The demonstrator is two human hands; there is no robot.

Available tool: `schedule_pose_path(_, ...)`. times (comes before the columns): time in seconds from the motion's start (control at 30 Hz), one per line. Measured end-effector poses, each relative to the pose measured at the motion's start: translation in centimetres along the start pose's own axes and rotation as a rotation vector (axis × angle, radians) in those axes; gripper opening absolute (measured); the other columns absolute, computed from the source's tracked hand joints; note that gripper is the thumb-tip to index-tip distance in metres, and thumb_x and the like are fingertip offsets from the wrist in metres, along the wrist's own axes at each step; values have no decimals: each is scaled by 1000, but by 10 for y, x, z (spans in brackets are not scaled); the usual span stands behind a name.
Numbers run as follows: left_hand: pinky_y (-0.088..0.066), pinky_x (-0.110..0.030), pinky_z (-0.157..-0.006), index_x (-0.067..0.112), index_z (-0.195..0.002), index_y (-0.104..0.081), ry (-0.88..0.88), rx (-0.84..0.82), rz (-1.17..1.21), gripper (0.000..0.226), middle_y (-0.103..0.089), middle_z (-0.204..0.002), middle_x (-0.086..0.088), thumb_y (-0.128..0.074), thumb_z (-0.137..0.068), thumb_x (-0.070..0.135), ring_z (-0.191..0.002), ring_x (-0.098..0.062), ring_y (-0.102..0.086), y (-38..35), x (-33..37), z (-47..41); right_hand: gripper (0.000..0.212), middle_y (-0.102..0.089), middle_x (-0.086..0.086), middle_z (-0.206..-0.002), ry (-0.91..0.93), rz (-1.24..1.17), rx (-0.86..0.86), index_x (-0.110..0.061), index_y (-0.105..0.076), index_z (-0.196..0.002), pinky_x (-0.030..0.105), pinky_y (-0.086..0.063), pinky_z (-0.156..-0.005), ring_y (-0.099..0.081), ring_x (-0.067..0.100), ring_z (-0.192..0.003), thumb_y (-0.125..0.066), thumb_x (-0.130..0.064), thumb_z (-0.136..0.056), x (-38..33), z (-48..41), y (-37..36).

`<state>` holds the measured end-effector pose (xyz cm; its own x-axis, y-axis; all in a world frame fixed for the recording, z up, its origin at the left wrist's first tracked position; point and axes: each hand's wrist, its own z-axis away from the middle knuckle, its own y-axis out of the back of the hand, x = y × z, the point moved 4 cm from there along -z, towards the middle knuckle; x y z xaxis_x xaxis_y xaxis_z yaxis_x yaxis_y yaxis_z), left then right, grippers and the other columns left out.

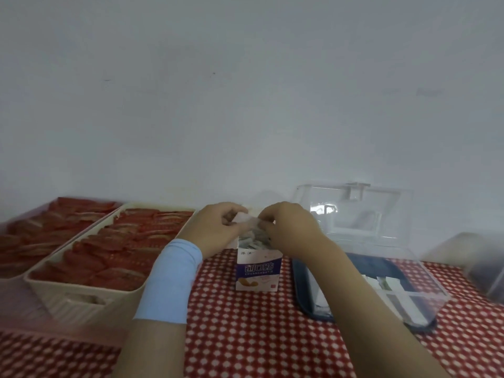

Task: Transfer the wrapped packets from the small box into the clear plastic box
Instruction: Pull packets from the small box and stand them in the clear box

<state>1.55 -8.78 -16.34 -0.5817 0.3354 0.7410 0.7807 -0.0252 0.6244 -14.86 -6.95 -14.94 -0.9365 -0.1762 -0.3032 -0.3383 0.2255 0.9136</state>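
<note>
The red checked cloth (pixel 245 336) runs under both forearms. Above it the left hand (pixel 215 227) and right hand (pixel 289 227) meet over the small box (pixel 257 271) — both pinching a wrapped packet (pixel 245 218) at its open top. The clear plastic box (pixel 395 241) stands just right of the right hand.

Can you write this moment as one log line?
hands: left hand, right hand pinch wrapped packet at small box top | clear plastic box: lid open, some packets inside
</note>
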Motion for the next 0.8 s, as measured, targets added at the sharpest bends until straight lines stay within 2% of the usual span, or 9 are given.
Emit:
schedule_pose_path(0.1, -57, -27, -81, 25, -107, -67, 31, 93, 355, 21, -74, -94, 3, -72, -88, 17, -89, -11, -71, 2, 0, -1, 20, -71, -3, -82, -45, -311, 78, -18, -73, -91, 29, -56, -69, -64, 11, -72, -59, -29, -99, 6, 3, 4)
schedule_pose_path(0.17, -57, -26, -74, 15, -99, -67, 52, 82, 525, 11, -76, -85, -3, -70, -90, 11, -82, -15, -71, 1, 2, 1, 23, -68, 4, -70, -38, -612, 32, -14, -72, -80, 23, -51, -56, -60, 9, -60, -62, -23, -98, 2, 6, 5)
schedule_pose_path(0.23, -55, -28, -73, 8, -91, -67, 56, 65, 593, 5, -74, -79, -7, -69, -90, 12, -75, -17, -69, 1, 3, 2, 28, -65, 6, -63, -18, -794, -40, -14, -71, -70, 20, -48, -54, -59, 10, -56, -64, -20, -97, -4, 10, 3)
schedule_pose_path(0.3, -54, -29, -72, 4, -92, -68, 57, 77, 596, 11, -72, -79, -10, -71, -89, 14, -72, -17, -67, 1, 0, 2, 26, -68, 14, -67, -10, -815, -68, -12, -74, -73, 23, -49, -57, -59, 13, -57, -67, -23, -95, -7, 11, 1)
schedule_pose_path(0.4, -54, -27, -66, 5, -90, -68, 64, 181, 566, 8, -74, -79, -12, -70, -90, 13, -67, -16, -67, 4, -1, 1, 22, -73, 0, -70, -44, -669, -10, -18, -78, -83, 24, -53, -63, -65, 8, -61, -66, -32, -95, -1, 7, -1)
schedule_pose_path(0.53, -60, -28, -62, 9, -89, -71, 78, 340, 558, 3, -71, -70, -2, -68, -91, 9, -62, -12, -66, 10, 0, 3, 10, -72, -14, -84, -52, -212, 0, -31, -75, -87, 30, -58, -76, -66, 5, -79, -69, -37, -91, 8, 4, 0)
schedule_pose_path(0.67, -55, -19, -56, 12, -87, -73, 84, 380, 492, 11, -74, -81, -3, -64, -94, 12, -63, -10, -67, 12, -1, 2, 33, -71, -7, -80, -70, 147, -89, -28, -78, -87, 31, -57, -73, -63, 12, -79, -70, -59, -83, 7, 4, -5)
schedule_pose_path(0.73, -53, -18, -55, 14, -86, -73, 74, 368, 462, 13, -74, -82, -2, -63, -94, 13, -59, -6, -66, 11, 0, 1, 39, -71, -2, -86, -58, 226, -87, -24, -78, -94, 35, -56, -79, -62, 16, -85, -67, -60, -85, 6, 4, -6)
schedule_pose_path(0.8, -54, -20, -58, 17, -84, -73, 61, 350, 428, 14, -75, -81, 0, -64, -94, 14, -57, -4, -66, 9, 1, 0, 34, -71, -2, -91, -49, 236, -105, -24, -77, -98, 34, -53, -82, -61, 17, -90, -66, -55, -89, 5, 4, -8)
